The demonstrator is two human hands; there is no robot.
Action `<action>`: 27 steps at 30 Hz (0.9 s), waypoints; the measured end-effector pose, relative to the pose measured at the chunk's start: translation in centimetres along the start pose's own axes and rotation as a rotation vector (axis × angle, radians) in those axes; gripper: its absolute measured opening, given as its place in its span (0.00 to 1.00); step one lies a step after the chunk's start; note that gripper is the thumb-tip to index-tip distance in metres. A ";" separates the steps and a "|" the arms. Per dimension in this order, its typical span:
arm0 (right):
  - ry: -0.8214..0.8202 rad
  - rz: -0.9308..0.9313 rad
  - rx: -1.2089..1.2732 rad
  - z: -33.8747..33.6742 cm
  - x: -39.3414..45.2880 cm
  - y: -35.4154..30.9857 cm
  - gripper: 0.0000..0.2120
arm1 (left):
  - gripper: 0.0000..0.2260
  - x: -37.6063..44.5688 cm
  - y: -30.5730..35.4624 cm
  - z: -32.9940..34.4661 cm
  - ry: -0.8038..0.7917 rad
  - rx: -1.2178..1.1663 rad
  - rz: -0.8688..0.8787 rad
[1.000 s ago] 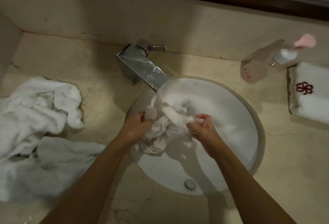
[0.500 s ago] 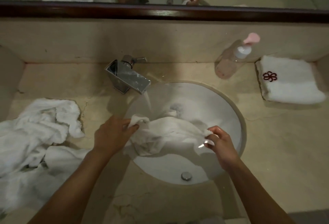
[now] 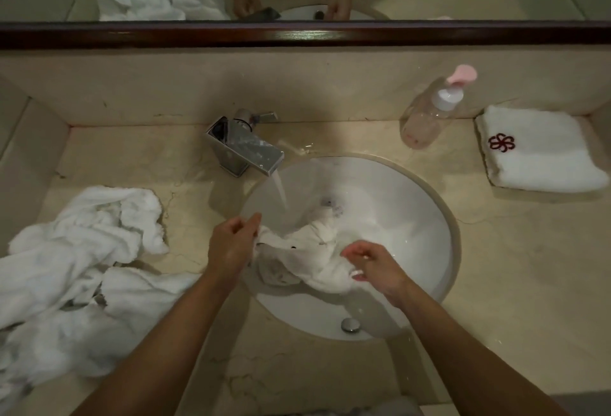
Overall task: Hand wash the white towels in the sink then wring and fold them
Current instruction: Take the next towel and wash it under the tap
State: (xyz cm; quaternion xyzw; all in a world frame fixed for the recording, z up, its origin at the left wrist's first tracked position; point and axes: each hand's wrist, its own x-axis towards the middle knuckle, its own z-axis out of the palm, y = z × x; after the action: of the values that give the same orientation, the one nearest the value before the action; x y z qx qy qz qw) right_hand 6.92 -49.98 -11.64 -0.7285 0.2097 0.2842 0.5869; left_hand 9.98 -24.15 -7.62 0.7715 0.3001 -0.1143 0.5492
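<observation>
A wet white towel (image 3: 310, 250) lies spread in the round white sink (image 3: 426, 217), under water running from the chrome faucet (image 3: 244, 148). My left hand (image 3: 231, 247) pinches the towel's left edge at the sink rim. My right hand (image 3: 373, 267) grips its right part with curled fingers, lower in the basin. A heap of crumpled white towels (image 3: 82, 267) lies on the counter to the left. A folded white towel with a red flower emblem (image 3: 535, 154) rests at the far right.
A clear pump bottle with a pink top (image 3: 433, 108) stands behind the sink on the right. The beige marble counter (image 3: 512, 267) surrounds the basin. A dark-framed mirror (image 3: 297, 32) runs along the back wall. A metal overflow cap (image 3: 350, 324) sits at the sink's near rim.
The bunched towel has been pulled apart and spread across the basin. My hands moved away from each other, then slightly closer. The view tilted up, showing more mirror.
</observation>
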 end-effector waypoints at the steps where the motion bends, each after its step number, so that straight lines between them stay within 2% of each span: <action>1: 0.054 -0.061 0.065 -0.6 -0.2 -0.4 0.07 | 0.18 0.1 -0.1 0.3 0.012 -0.045 -0.009; 4: 0.132 -0.106 0.316 -2.6 -1.1 -1.3 0.12 | 0.10 0.6 -0.2 0.4 -0.061 -0.184 -0.105; 6: 0.081 -0.026 0.426 -3.9 -1.7 -1.2 0.09 | 0.17 0.9 -0.2 -0.2 -0.205 -0.187 -0.202; 8: 0.012 0.080 0.183 -4.9 -2.3 -0.8 0.10 | 0.13 0.9 -0.3 -1.1 -0.327 -0.057 -0.243; 10: -0.023 0.109 -0.220 -5.6 -2.2 0.0 0.20 | 0.11 0.7 0.0 -1.9 -0.384 0.170 -0.227; 12: -0.014 0.117 -0.475 -5.9 -1.7 1.0 0.25 | 0.11 1.3 0.0 -2.1 -0.361 0.428 -0.109; 15: 0.012 0.132 -0.696 -6.2 -0.5 3.0 0.25 | 0.18 2.1 0.0 -1.7 -0.301 0.902 0.079; 17: 0.026 0.137 -0.783 -6.1 0.2 4.1 0.24 | 0.18 2.1 0.0 -1.3 -0.219 1.050 0.183; 19: 0.010 0.151 -0.846 -5.7 0.6 4.5 0.23 | 0.15 1.5 0.2 -0.7 -0.138 1.017 0.327; 22: -0.085 0.117 -0.905 -4.4 0.5 4.7 0.19 | 0.18 1.0 0.1 -0.1 -0.057 0.700 0.459; 24: -0.194 0.065 -1.088 -3.4 0.3 4.8 0.04 | 0.19 0.7 0.0 0.2 -0.024 0.465 0.388; 26: -0.287 -0.001 -1.312 -2.8 0.4 5.0 0.15 | 0.18 0.3 -0.3 0.6 0.004 0.293 0.259; 27: -0.305 0.008 -1.344 -2.6 0.6 4.8 0.17 | 0.18 0.3 -0.4 0.8 0.010 0.214 0.174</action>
State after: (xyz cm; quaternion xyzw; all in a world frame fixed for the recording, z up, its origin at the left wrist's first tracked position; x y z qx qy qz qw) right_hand 4.72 -53.59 -15.15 -0.8855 -0.0942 0.4540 0.0296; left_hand 10.11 -24.66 -8.39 0.8494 0.2207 -0.0937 0.4702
